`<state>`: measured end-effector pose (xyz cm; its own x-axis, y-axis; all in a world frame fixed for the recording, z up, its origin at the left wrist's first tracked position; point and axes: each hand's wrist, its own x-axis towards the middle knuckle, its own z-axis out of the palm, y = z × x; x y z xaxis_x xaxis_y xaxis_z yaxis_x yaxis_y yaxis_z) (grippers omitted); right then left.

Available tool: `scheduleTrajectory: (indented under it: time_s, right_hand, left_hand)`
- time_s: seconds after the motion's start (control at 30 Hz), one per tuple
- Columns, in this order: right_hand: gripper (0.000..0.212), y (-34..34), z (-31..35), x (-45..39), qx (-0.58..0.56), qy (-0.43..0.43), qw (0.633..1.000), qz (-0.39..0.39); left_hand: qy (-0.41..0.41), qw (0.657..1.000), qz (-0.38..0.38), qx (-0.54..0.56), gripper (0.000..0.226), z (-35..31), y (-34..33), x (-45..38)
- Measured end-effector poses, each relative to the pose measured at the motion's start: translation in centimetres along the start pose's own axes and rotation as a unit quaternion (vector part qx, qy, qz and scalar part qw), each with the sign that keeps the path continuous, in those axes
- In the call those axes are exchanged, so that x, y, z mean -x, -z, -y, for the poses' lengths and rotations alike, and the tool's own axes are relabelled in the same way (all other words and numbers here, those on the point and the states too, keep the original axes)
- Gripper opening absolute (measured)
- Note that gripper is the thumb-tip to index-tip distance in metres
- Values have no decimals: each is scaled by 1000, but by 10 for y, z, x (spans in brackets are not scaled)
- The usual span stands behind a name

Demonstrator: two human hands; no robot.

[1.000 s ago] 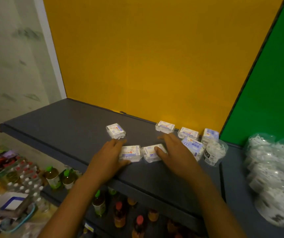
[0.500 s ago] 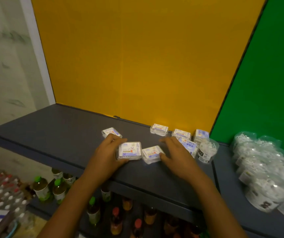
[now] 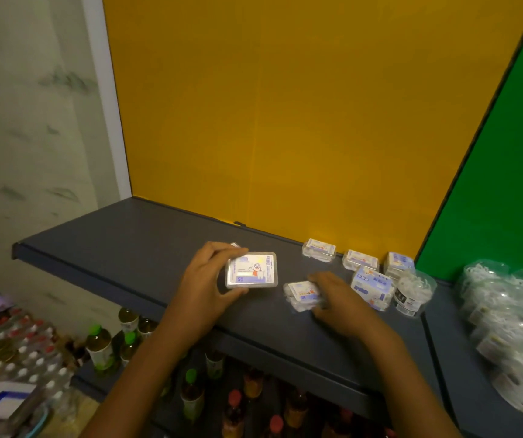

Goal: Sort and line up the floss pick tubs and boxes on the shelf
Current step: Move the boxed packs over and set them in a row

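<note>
L hand [image 3: 204, 287] pinches clear floss box [image 3: 251, 270] above shelf [image 3: 121, 245]; R hand [image 3: 337, 300] closes on 2nd box [image 3: 301, 295].

Behind the left hand [image 3: 204, 287] only a corner of a small box [image 3: 235, 245] shows, the rest hidden. The right hand [image 3: 337, 300] covers the near side of a blurred box [image 3: 301, 294], perhaps gripping it. The heap of clear tubs [image 3: 506, 324] is smeared and cut off by the right edge.

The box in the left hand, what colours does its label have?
Mostly white label on the box, with blue-purple edges and an orange cartoon figure; head view.
</note>
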<state>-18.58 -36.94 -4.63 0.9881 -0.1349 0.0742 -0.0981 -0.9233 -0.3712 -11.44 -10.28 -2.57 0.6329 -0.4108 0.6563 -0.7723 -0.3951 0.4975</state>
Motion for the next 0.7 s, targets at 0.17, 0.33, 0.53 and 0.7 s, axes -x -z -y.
scheduleTrajectory:
  time_s: [0.17,0.33,0.53,0.7]
  right_hand:
    - [66,-1,1,6,23,-3,999,-35]
    - [62,18,0,28,29,8,988,-152]
    - [59,52,-19,76,6,10,964,-265]
    - [59,71,-39,137,-8,-36,949,-312]
  left_hand:
    - [8,1000,1,25,62,2,-6,3]
    - [-13,998,0,53,62,-11,-16,-2]
    - [-41,996,8,76,62,-43,-35,-9]
    - [-51,990,6,133,58,-85,-52,-4]
